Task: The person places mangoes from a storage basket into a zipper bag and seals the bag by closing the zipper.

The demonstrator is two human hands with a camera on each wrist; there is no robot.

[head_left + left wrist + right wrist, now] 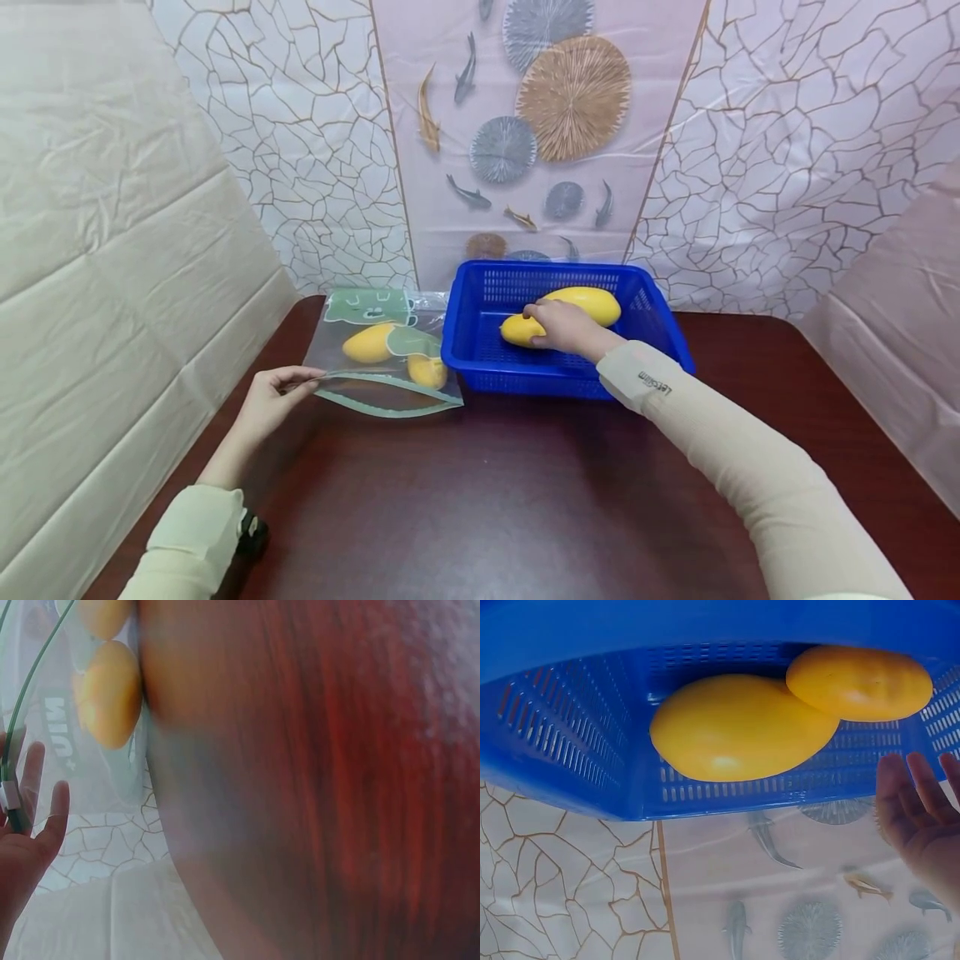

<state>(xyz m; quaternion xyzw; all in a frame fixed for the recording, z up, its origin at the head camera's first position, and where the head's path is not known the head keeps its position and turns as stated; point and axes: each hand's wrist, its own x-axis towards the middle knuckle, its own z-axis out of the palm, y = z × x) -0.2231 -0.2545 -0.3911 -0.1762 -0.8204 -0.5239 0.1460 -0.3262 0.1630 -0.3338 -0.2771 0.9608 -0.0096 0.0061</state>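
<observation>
A blue slotted basket (525,379) (570,735) at the table's back holds two yellow mangoes. My right hand (566,327) (919,825) lies over the nearer mango (520,331) (742,727); the right wrist view shows its fingers straight and spread. The other mango (592,302) (859,682) lies just behind. To the basket's left is a clear zip bag (375,392) (97,787) with a green seal and two mangoes (367,343) (427,371) inside. My left hand (281,387) (30,817) pinches the bag's near open edge.
The dark red-brown table (487,500) (315,787) stretches toward me in front of the bag and basket. Crinkled wall sheets with crack and fish patterns close in the back and both sides, right behind the basket.
</observation>
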